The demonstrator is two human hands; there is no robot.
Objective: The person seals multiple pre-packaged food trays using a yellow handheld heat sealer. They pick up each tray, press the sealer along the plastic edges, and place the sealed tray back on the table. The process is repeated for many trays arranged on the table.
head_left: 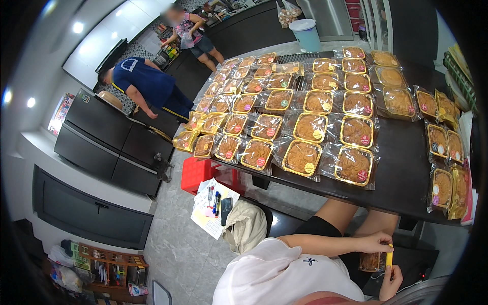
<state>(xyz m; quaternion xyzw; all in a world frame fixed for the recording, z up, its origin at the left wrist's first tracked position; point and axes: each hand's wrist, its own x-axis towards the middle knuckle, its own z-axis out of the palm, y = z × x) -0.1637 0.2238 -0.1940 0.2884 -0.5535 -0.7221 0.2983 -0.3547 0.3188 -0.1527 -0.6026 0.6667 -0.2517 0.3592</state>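
In my lap, below the table edge, is a small clear pack with a brown baked filling point(370, 262). My left hand point(377, 242) is closed over its upper side, fingertips at the top of a yellow strip point(390, 255) that stands along the pack's right side. My right hand point(391, 282) pinches the lower end of that strip between thumb and finger. Whether the strip is stuck to the pack I cannot tell. On the dark table point(401, 168) in front of me lie rows of wrapped mooncakes point(302, 156) in gold trays, many with round stickers.
More packs point(441, 188) line the table's right end. Left of me, a red stool point(195, 173) stands by papers point(229, 195) with pens and a phone point(226, 207), and a beige cloth bag point(245, 223). Two people point(145, 84) stand near the far counter. A lidded bucket point(306, 38) is behind the table.
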